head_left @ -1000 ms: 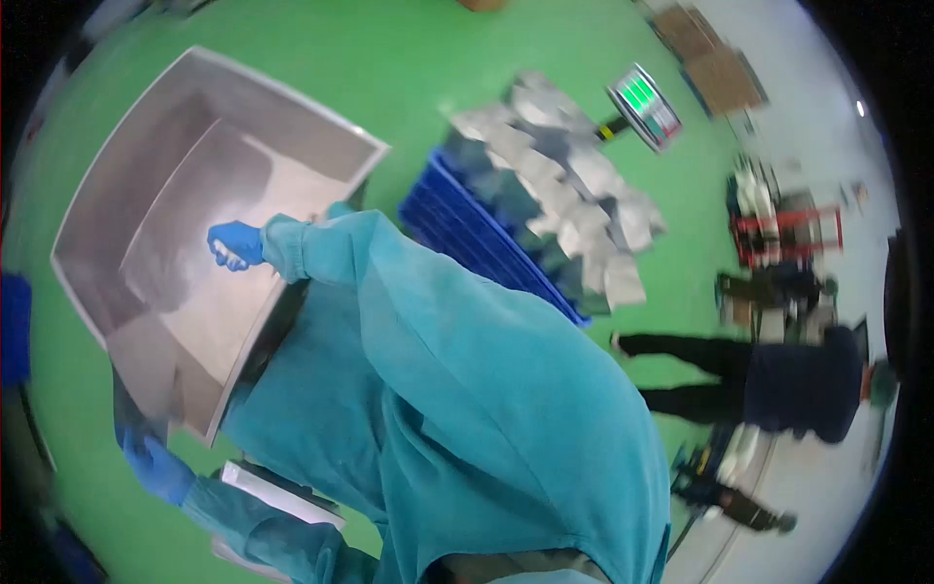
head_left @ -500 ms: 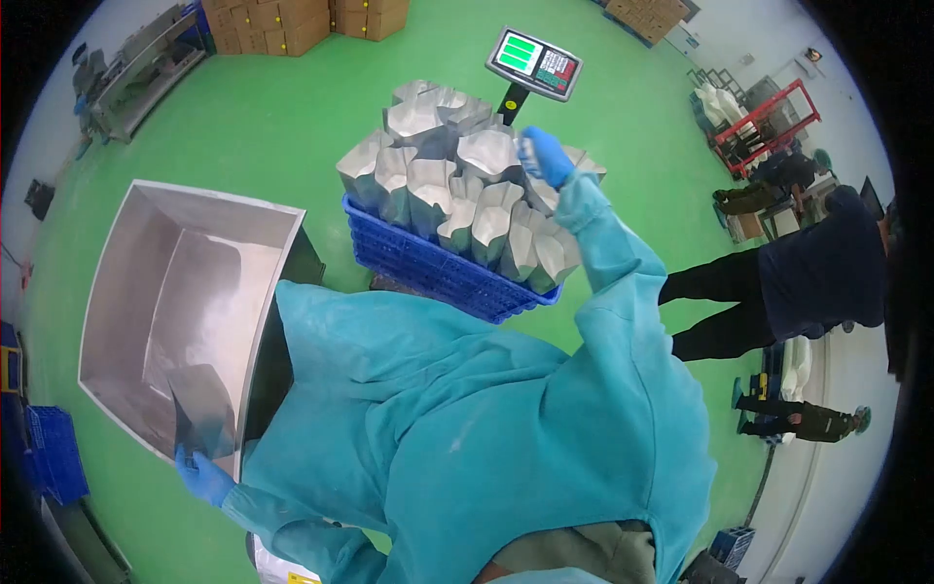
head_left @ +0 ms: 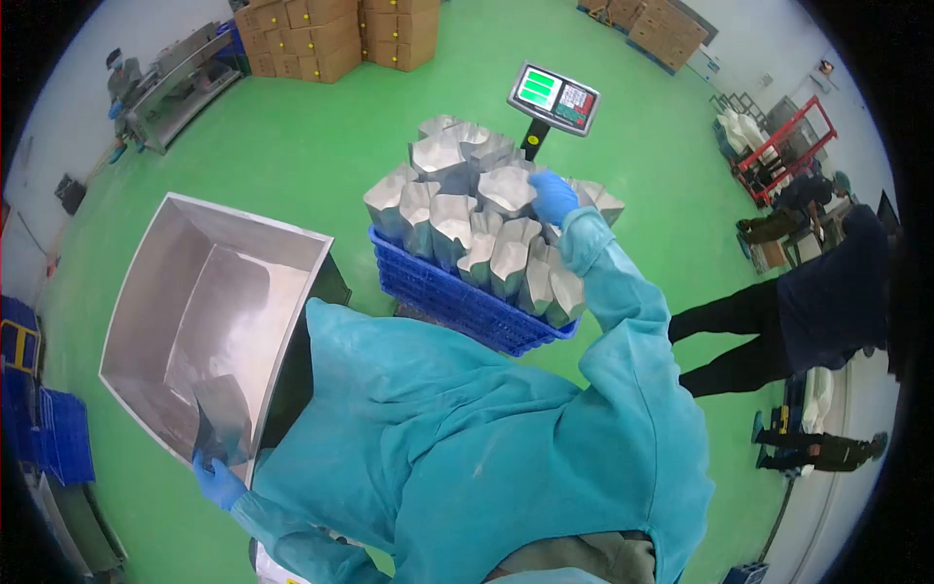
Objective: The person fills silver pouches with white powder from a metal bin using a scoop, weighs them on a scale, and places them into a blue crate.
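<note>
My left hand (head_left: 220,481) is closed on the lower edge of a thin, shiny grey piece (head_left: 224,417), which stands against the inner wall of a large stainless steel bin (head_left: 321,255). Over the right part of a group of open-topped silver foil bags (head_left: 509,255), my right hand (head_left: 556,199) is closed, its back toward me. Its fingertips are at the rim of one bag, and what they grip is hidden. The bags stand upright, packed close together in a blue plastic crate (head_left: 457,302).
A scale display (head_left: 555,97) rises on a post behind the bags. Stacked cartons (head_left: 311,39) stand at the back. At right a person in dark clothes (head_left: 827,292) stands near a red cart (head_left: 783,151). Blue crates (head_left: 66,435) are at far left.
My view has shifted, so everything sits lower and further right. My right hand has come slightly down and inward over the bags. The left hand keeps its hold at the bin.
</note>
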A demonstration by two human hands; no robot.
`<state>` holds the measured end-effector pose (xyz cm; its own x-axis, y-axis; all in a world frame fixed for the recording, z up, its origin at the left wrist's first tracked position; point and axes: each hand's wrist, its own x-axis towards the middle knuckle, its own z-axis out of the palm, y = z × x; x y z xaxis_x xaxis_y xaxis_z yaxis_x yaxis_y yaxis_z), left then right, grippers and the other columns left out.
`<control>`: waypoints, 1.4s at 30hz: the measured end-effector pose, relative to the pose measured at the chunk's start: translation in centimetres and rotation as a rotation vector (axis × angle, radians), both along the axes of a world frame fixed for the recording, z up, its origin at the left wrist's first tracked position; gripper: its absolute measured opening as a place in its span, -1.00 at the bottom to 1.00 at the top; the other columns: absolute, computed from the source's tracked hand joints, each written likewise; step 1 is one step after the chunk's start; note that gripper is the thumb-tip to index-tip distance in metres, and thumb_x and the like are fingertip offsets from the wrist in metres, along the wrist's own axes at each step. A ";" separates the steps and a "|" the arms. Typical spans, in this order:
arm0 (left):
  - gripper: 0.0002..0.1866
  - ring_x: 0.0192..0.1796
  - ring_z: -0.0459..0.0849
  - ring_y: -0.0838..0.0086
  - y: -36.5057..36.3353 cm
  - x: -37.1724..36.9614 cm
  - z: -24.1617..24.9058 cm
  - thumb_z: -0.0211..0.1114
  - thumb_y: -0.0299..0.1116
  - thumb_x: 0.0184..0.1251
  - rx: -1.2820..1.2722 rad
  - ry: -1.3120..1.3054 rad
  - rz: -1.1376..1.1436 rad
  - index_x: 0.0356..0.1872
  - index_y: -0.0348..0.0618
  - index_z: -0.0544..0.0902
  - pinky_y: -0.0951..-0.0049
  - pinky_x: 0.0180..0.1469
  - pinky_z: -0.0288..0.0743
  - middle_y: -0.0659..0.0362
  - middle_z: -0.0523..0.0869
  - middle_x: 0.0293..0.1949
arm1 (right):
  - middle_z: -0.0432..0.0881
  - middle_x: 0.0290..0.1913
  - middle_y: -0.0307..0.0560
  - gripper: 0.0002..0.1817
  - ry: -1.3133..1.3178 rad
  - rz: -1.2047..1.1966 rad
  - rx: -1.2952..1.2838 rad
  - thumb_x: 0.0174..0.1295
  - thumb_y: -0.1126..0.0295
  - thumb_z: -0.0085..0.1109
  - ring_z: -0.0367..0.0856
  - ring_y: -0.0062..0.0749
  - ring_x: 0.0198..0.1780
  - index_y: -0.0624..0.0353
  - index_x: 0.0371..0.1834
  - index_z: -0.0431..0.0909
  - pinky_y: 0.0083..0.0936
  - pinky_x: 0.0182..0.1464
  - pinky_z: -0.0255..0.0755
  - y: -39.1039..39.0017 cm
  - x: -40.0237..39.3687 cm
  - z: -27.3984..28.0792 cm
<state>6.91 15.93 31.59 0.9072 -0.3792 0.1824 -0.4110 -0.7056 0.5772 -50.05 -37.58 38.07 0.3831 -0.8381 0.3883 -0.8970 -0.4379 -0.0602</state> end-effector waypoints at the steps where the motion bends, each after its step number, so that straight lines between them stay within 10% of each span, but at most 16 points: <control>1: -0.56 0.10 0.58 0.20 0.5 0.3 -0.2 0.09 -0.51 0.21 0.027 0.000 0.004 0.15 -0.33 0.45 0.35 0.15 0.41 -0.08 0.57 0.09 | 0.65 -0.46 0.09 -0.79 -0.064 0.133 -0.232 0.11 0.29 0.11 0.63 0.00 -0.38 0.18 -0.50 0.65 -0.15 -0.26 0.49 -0.6 1.6 -1.2; 3: -0.55 0.09 0.58 0.22 1.0 2.4 -2.4 0.10 -0.51 0.20 0.011 0.055 0.000 0.16 -0.33 0.44 0.35 0.14 0.42 -0.08 0.57 0.09 | 0.63 -0.43 0.11 -0.85 -0.095 0.009 0.395 0.02 0.36 0.13 0.61 0.06 -0.34 0.19 -0.43 0.62 -0.14 -0.24 0.47 2.9 10.0 5.1; 5: -0.57 0.08 0.59 0.22 0.8 2.7 -2.6 0.11 -0.51 0.18 0.051 0.113 0.009 0.13 -0.32 0.47 0.34 0.14 0.43 -0.07 0.59 0.06 | 0.63 -0.39 0.11 -0.79 -0.362 0.422 0.065 0.00 0.35 0.14 0.61 0.07 -0.31 0.20 -0.32 0.62 -0.14 -0.22 0.47 1.4 15.4 0.0; 6: -0.58 0.07 0.60 0.23 0.1 2.3 -1.2 0.11 -0.50 0.16 0.102 0.142 0.026 0.10 -0.31 0.49 0.34 0.14 0.42 -0.05 0.61 0.05 | 0.64 -0.36 0.12 -0.77 0.078 0.367 0.360 0.06 0.35 0.10 0.61 0.07 -0.25 0.20 -0.27 0.63 -0.20 -0.16 0.47 3.2 18.9 2.8; 8: -0.59 0.06 0.60 0.26 -0.1 3.0 -0.8 0.10 -0.51 0.17 0.177 0.150 0.027 0.10 -0.30 0.50 0.34 0.13 0.43 -0.02 0.63 0.02 | 0.66 -0.32 0.09 -0.77 -0.087 0.568 0.761 0.14 0.33 0.07 0.60 0.05 -0.20 0.19 -0.25 0.64 -0.22 -0.12 0.46 5.1 25.9 1.1; 10: -0.57 0.05 0.60 0.31 1.2 6.3 -3.5 0.06 -0.52 0.20 0.237 0.113 0.005 0.15 -0.29 0.45 0.37 0.12 0.45 0.01 0.63 0.01 | 0.66 -0.30 0.07 -0.73 -0.038 0.803 0.411 0.19 0.22 0.07 0.59 0.05 -0.19 0.20 -0.30 0.64 -0.21 -0.11 0.44 7.4 32.4 -2.4; 11: -0.58 0.04 0.61 0.32 3.5 12.0 -11.7 0.05 -0.47 0.23 -0.364 0.276 -0.166 0.15 -0.23 0.47 0.34 0.11 0.45 0.07 0.65 -0.01 | 0.66 -0.30 0.07 -0.69 0.012 0.889 0.439 0.19 0.17 0.07 0.59 0.05 -0.19 0.20 -0.30 0.63 -0.21 -0.11 0.43 7.2 34.3 -3.0; 13: -0.60 0.07 0.59 0.32 1.7 9.2 -4.1 0.02 -0.38 0.28 -0.224 0.286 -0.132 0.14 -0.17 0.51 0.37 0.12 0.44 0.11 0.64 0.03 | 0.65 -0.29 0.07 -0.62 0.161 1.232 0.605 0.20 0.07 0.06 0.59 0.05 -0.20 0.21 -0.31 0.63 -0.19 -0.12 0.43 10.1 45.2 -7.3; 17: -0.61 0.01 0.60 0.01 2.5 14.8 -6.7 0.12 -0.17 0.27 0.074 -0.022 0.193 0.11 0.04 0.53 0.14 0.05 0.46 -0.07 0.64 -0.05 | 0.62 -0.27 0.19 -0.58 0.430 1.103 0.756 0.23 0.05 0.00 0.57 0.12 -0.18 0.22 -0.29 0.62 -0.15 -0.11 0.43 12.5 57.9 -13.2; 22: -0.78 -0.40 0.64 0.16 2.8 20.9 -10.8 0.23 -0.29 0.14 0.080 -0.296 0.304 -0.17 0.07 0.67 0.22 -0.34 0.51 0.00 0.66 -0.39 | 0.62 -0.13 0.17 -0.47 0.708 1.164 0.539 0.29 -0.06 -0.14 0.55 0.06 -0.06 0.21 -0.22 0.62 -0.17 0.00 0.41 11.3 66.0 -30.6; 25: -0.89 -0.50 0.60 0.16 4.7 24.3 -17.1 0.23 -0.39 0.08 -0.175 -0.100 0.215 -0.37 -0.08 0.69 0.26 -0.40 0.48 0.01 0.65 -0.51 | 0.65 -0.12 0.06 -0.40 1.061 0.974 0.616 0.24 -0.22 -0.10 0.60 -0.09 -0.04 0.09 -0.07 0.60 -0.24 0.03 0.43 18.5 65.9 -21.2; 27: -0.85 -0.43 0.55 0.13 5.4 23.8 -18.1 0.19 -0.51 0.03 0.020 -0.203 0.226 -0.39 -0.06 0.69 0.28 -0.28 0.47 0.03 0.63 -0.49 | 0.62 -0.03 0.08 -0.46 1.304 0.791 0.639 0.31 -0.09 -0.18 0.58 -0.08 0.02 0.07 0.07 0.55 -0.25 0.08 0.39 16.5 65.2 -35.3; 31: -0.81 -0.41 0.59 0.06 6.3 23.2 -19.9 0.16 -0.46 0.02 -0.085 -0.430 0.253 -0.32 -0.09 0.67 0.19 -0.31 0.47 -0.03 0.65 -0.45 | 0.62 -0.03 0.08 -0.46 0.636 1.344 0.939 0.32 -0.08 -0.20 0.56 -0.04 0.05 0.08 0.07 0.55 -0.22 0.11 0.37 23.3 68.9 -32.1; 36: -0.75 -0.26 0.57 0.22 6.3 22.2 -20.8 0.22 -0.52 0.03 0.002 -0.336 0.273 -0.22 -0.06 0.65 0.28 -0.22 0.49 0.08 0.61 -0.40 | 0.61 -0.06 0.12 -0.51 1.032 1.207 0.401 0.33 0.04 -0.27 0.57 0.02 -0.03 0.16 -0.13 0.60 -0.12 0.03 0.40 13.7 76.2 -43.1; 42: -0.76 -0.27 0.57 0.32 4.4 21.7 -17.2 0.21 -0.50 0.15 -0.097 -0.094 0.403 -0.14 -0.02 0.66 0.43 -0.22 0.51 0.08 0.58 -0.30 | 0.60 -0.01 0.10 -0.57 0.734 1.224 0.565 0.32 0.08 -0.25 0.56 0.04 0.02 0.05 -0.02 0.54 -0.16 0.07 0.41 24.6 89.0 -48.0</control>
